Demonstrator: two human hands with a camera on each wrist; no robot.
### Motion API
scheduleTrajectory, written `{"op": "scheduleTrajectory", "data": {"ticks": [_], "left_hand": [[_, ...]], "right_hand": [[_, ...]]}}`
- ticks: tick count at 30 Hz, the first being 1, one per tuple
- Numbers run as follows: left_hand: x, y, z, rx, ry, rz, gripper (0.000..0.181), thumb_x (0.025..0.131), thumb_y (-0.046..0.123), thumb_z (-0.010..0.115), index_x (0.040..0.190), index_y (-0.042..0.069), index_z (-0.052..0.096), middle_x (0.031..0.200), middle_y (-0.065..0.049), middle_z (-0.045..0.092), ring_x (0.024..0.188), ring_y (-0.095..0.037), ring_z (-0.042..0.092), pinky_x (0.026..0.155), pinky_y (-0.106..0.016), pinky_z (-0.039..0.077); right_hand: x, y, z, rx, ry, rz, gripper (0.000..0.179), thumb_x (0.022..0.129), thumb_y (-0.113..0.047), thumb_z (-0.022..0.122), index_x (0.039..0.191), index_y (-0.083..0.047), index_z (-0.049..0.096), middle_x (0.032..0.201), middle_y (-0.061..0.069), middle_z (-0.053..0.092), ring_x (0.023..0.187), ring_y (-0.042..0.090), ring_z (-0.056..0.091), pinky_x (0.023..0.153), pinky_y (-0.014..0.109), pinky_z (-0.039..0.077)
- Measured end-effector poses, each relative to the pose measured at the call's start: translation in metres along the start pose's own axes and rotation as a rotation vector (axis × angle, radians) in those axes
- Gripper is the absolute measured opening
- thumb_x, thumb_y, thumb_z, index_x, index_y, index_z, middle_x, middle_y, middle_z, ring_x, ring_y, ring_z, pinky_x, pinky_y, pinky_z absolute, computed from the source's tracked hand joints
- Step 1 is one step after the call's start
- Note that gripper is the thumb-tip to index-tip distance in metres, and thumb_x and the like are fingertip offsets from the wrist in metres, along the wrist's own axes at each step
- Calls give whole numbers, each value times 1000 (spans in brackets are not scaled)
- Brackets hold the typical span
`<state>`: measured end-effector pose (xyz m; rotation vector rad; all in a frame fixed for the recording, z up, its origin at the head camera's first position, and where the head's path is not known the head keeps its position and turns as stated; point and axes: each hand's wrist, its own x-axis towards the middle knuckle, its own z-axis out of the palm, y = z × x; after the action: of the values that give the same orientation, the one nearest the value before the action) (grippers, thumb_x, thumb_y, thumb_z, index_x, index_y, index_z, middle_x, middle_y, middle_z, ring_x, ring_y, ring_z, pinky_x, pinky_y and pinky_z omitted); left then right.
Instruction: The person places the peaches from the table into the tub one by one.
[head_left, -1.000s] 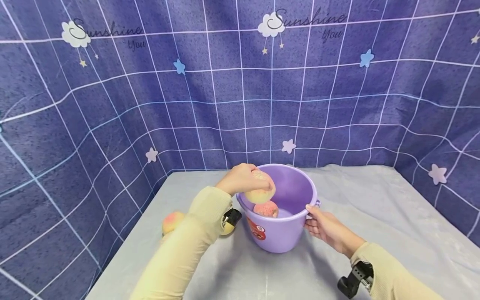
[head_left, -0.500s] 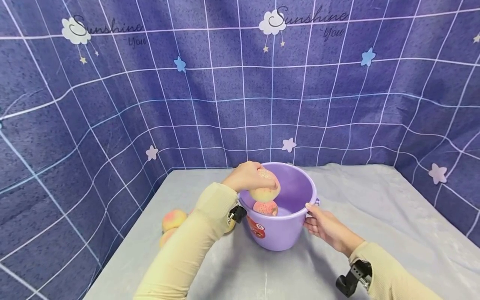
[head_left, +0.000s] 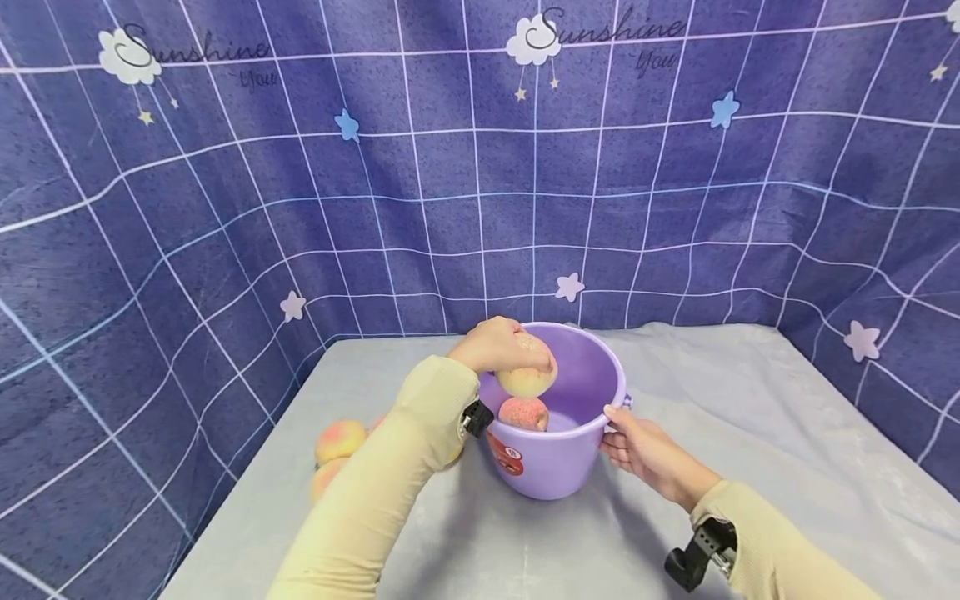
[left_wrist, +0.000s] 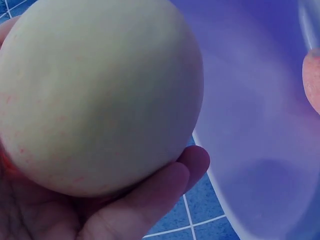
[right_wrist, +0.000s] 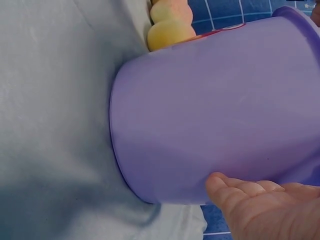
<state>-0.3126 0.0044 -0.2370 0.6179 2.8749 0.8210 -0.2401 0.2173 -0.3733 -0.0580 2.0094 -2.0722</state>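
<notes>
The left hand (head_left: pixel 497 345) has its fingers curled round a peach (head_left: pixel 527 382), held over the mouth of the purple bucket (head_left: pixel 551 468), with a redder peach (head_left: pixel 523 413) inside the bucket just below that hand. The right hand (head_left: pixel 656 458) grips the bucket's near side, thumb at the rim and fingers against the outer wall. Left of the bucket, beside the left hand's sleeve (head_left: pixel 390 467), more peaches (head_left: pixel 340 440) sit on the bench (head_left: pixel 525 546), how many I cannot tell, as the sleeve partly hides them.
</notes>
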Motion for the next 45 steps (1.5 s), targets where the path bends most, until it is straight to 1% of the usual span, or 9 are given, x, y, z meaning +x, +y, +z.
{"op": "scheduleTrajectory", "data": {"ticks": [6,9,14,18,21,26,30,39,45], "left_hand": [[5,5,1,18,-12,22,53,69,41,75,106,5,65,89,-4,64,82,-17,57,65,-23,45],[7,7,3,24,-19,25,52,69,42,75,105,5,66,89,-4,64,81,-17,57,65,-23,45],[12,6,6,-2,-33,11,52,68,42,75,104,5,66,90,-5,64,81,-17,57,65,-24,46],[13,4,6,-16,-36,-3,57,69,41,75,110,4,65,96,-6,65,85,-17,57,68,-22,46],[13,2,6,-25,-40,-4,59,70,40,75,113,2,64,98,-6,65,85,-16,57,66,-22,47],[14,2,7,-59,-45,-5,55,69,38,76,110,2,64,92,-6,64,77,-16,58,59,-24,50],[13,0,9,-62,-50,-15,53,69,38,76,107,3,64,88,-5,63,73,-14,57,58,-25,50],[9,0,11,-58,-48,-18,45,67,37,77,95,5,64,82,-3,61,70,-13,55,58,-24,48],[6,1,8,-55,-46,-26,46,68,37,78,97,4,64,81,-3,61,69,-13,55,56,-24,48]], "right_hand": [[1,1,2,7,2,-11,69,102,-29,32,138,25,11,138,44,21,131,50,24,107,53,24],[0,1,2,2,1,-7,68,102,-28,32,138,25,11,138,44,21,131,50,24,107,52,25],[1,1,0,0,0,-6,68,102,-29,32,138,25,11,139,44,21,131,50,24,107,53,25],[1,-2,1,4,9,-3,68,102,-30,33,138,24,14,139,42,24,131,49,26,107,52,25],[1,-3,1,1,13,-1,67,102,-29,33,138,24,15,139,42,25,131,49,27,107,52,25],[1,-2,0,-8,26,3,66,102,-29,32,137,24,16,138,42,26,131,49,28,107,52,26],[1,-1,2,-8,32,10,67,102,-30,34,137,24,17,137,42,28,130,49,30,106,52,28],[-1,1,2,1,29,10,70,101,-31,34,138,25,13,138,44,23,130,50,27,107,52,25],[0,1,4,-2,15,-3,71,101,-31,34,137,26,11,138,45,21,130,51,25,107,53,25]]}}
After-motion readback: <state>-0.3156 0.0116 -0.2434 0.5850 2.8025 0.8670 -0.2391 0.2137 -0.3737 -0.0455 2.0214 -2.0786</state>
